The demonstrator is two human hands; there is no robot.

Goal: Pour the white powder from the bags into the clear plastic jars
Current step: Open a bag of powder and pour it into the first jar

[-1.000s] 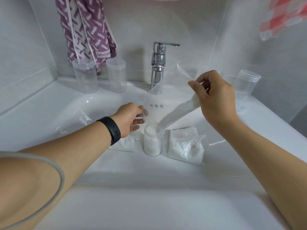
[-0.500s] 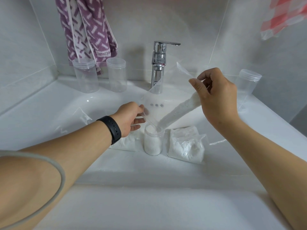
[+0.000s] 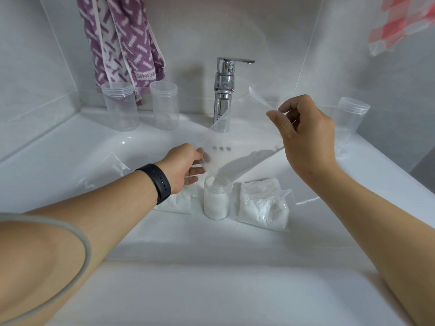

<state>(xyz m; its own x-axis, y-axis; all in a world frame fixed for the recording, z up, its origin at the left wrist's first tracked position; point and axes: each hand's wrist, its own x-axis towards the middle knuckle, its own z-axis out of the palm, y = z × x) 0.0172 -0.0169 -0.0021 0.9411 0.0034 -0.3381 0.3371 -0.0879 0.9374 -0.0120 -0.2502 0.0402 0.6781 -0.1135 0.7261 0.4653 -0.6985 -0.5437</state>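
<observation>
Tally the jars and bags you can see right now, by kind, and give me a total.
Empty clear jars: 3
Jar holding powder: 1
Bag being poured: 1
Powder bags lying on the sink: 2
Flat clear bag at the left, contents unclear: 1
Total: 8

- Near strip of sink top (image 3: pixel 211 290), in front of the jar: bare, widest way in.
- Centre jar (image 3: pixel 216 203) hemmed in: one powder bag (image 3: pixel 264 208) just right of it, another (image 3: pixel 176 203) just left.
- Tilted bag (image 3: pixel 237 142), pinched by left hand (image 3: pixel 186 164) and right hand (image 3: pixel 306 135), covers the jar mouth from above.
- Faucet (image 3: pixel 224 90) blocks centre rear.
- Two empty jars (image 3: pixel 122 107) back left, one (image 3: pixel 350 123) back right.
</observation>
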